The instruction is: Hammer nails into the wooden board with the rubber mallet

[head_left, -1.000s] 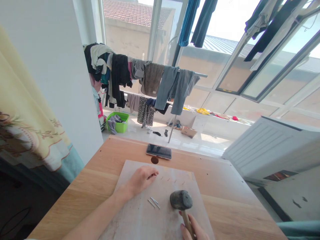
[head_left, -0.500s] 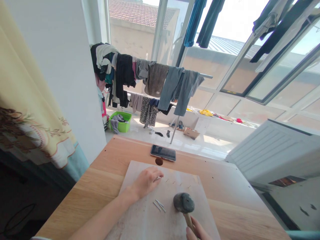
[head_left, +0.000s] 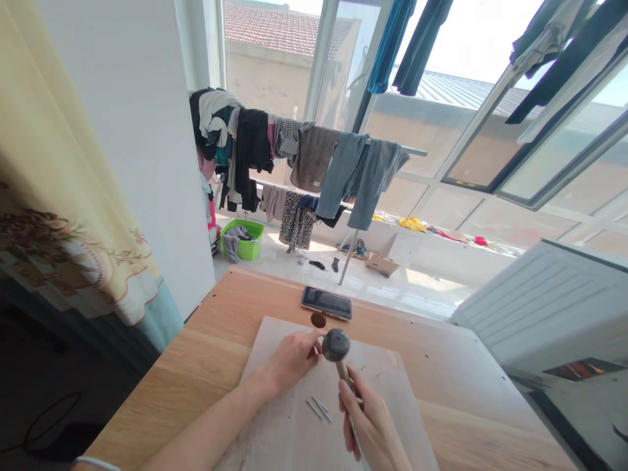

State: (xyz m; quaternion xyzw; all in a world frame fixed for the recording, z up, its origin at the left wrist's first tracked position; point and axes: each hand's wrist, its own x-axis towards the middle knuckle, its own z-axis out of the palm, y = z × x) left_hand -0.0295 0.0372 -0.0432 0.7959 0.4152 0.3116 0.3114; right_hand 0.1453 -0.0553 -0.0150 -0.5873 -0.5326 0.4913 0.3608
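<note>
"What's in the right hand (head_left: pixel 367 413)?"

"A mallet (head_left: pixel 336 345) with a dark, blunt head. The fingers are wrapped closely around its pale handle, and the head is raised over the far part of the white board (head_left: pixel 385 425)."

"And the left hand (head_left: pixel 293 358)?"

"Over the board's far left part, fingers curled in, tips right by the mallet head. The head covers them partly, so I can't tell whether they touch it, how far they're parted or whether they grip anything."

"Where are the nails?"

"Three loose nails (head_left: pixel 320 409) lie close together on the board, between the left forearm and the right hand. A couple of slender nails (head_left: pixel 379 375) stick up from the board, farther right, beyond the right hand."

"What's the board on?"

"A wood-grain surface (head_left: pixel 161 386). Past the board's far edge there's a round hole (head_left: pixel 318 320), and just beyond it a smartphone (head_left: pixel 327 303), dark screen up."

"Any writing?"

"The grey towel (head_left: pixel 314 157) on the drying rack (head_left: pixel 417 151) has a small pale tag (head_left: pixel 313 188), too small to read. A dark printed panel (head_left: pixel 583 369) at far right is too blurred to read, too."
</note>
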